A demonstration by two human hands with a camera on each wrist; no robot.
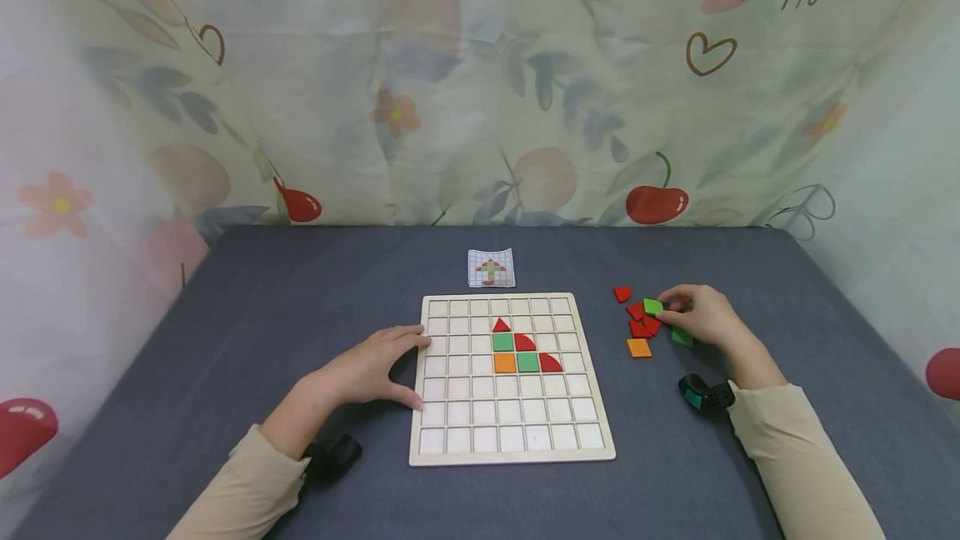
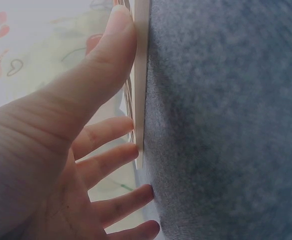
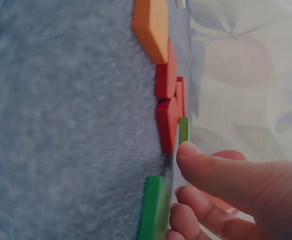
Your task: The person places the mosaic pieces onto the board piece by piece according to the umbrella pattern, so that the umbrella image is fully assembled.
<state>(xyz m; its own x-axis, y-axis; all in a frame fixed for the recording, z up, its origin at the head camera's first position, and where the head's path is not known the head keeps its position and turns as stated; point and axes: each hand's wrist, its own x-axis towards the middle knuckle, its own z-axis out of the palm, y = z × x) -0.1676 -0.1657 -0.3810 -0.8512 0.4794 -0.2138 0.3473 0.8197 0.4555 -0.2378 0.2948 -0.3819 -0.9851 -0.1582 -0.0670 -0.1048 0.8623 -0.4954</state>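
In the head view, my right hand (image 1: 701,313) pinches a light green square tile (image 1: 653,307) between thumb and fingertips, just over a loose group of red tiles (image 1: 641,328). A darker green tile (image 1: 682,337) lies under that hand, and an orange square tile (image 1: 639,348) lies nearer me. My left hand (image 1: 371,367) has its fingers spread, with thumb and fingertips touching the left edge of a white gridded board (image 1: 457,415). Set in the board's cells are a red triangle (image 1: 501,326), green squares (image 1: 502,342), an orange square (image 1: 505,363) and red quarter-round tiles (image 1: 551,363).
A small pattern card (image 1: 491,268) with a coloured grid figure lies behind the board on the dark grey tabletop (image 1: 337,273). A patterned cloth (image 1: 465,107) hangs along the table's back edge. A black strap device (image 1: 705,394) is on my right wrist.
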